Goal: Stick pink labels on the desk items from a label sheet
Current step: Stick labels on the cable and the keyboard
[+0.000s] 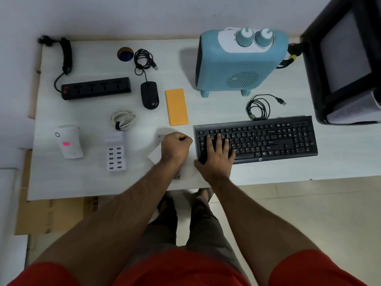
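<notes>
Left hand (175, 145) fisted on the white label sheet (155, 154) near the table's (82, 182) front edge; any grip unclear. Right hand (216, 155) spread flat on the keyboard (268, 139), holding nothing. Sheet judged thin, floppy; best pinned flat and labels peeled from a corner.

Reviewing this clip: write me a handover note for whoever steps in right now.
Left hand: closed in a fist over the white label sheet near the desk's front edge; whether it pinches a label is hidden.
Right hand: open, flat on the left end of the keyboard.
Done: one pink label on the white device.
Left: USB hub, power strip, mouse, yellow case, heater and keyboard show no label.
</notes>
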### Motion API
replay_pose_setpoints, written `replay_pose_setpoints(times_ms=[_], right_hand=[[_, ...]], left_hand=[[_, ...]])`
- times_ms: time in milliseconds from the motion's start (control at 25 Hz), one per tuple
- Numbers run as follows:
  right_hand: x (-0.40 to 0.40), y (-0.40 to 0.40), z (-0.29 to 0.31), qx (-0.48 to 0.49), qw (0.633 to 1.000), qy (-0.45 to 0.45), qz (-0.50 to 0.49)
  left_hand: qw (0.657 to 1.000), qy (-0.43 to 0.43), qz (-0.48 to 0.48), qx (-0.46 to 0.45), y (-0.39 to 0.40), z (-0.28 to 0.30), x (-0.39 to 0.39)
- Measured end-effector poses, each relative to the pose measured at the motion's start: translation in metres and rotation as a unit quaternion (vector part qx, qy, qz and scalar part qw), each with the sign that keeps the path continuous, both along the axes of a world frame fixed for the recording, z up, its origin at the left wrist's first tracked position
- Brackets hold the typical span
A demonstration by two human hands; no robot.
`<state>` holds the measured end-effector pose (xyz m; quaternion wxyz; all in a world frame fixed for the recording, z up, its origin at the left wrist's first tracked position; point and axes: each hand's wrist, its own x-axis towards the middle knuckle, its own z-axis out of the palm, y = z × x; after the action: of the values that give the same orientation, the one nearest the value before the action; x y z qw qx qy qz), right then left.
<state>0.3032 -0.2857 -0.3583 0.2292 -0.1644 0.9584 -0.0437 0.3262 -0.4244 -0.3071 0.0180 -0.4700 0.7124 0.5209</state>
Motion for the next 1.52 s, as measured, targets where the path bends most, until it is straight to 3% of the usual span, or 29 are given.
replay_pose_setpoints(times_ms=[280,560,760,1040,1280,1520], right_hand=[[-0.007,-0.003,0.014,-0.019,1.0,-0.024,0.0],[-0.026,-0.001,0.092,-0.13,0.988,0.039,-0.075],[-0.053,0.023,0.179,-0.255,0.944,0.12,-0.172],[-0.108,0.094,0.274,-0.465,0.827,0.101,-0.299],[-0.141,0.164,0.302,-0.536,0.791,0.072,-0.286],[-0.175,0.222,0.313,-0.552,0.783,-0.001,-0.288]], left_hand=[[0.999,0.02,0.025,-0.001,0.013,0.012,-0.012],[0.992,0.084,0.069,0.066,0.006,0.053,-0.016],[0.98,0.177,0.005,0.095,0.023,0.11,-0.046],[0.956,0.264,-0.085,0.094,0.091,0.192,-0.109],[0.954,0.263,-0.081,0.117,0.175,0.217,-0.148],[0.96,0.238,-0.047,0.138,0.244,0.228,-0.176]])
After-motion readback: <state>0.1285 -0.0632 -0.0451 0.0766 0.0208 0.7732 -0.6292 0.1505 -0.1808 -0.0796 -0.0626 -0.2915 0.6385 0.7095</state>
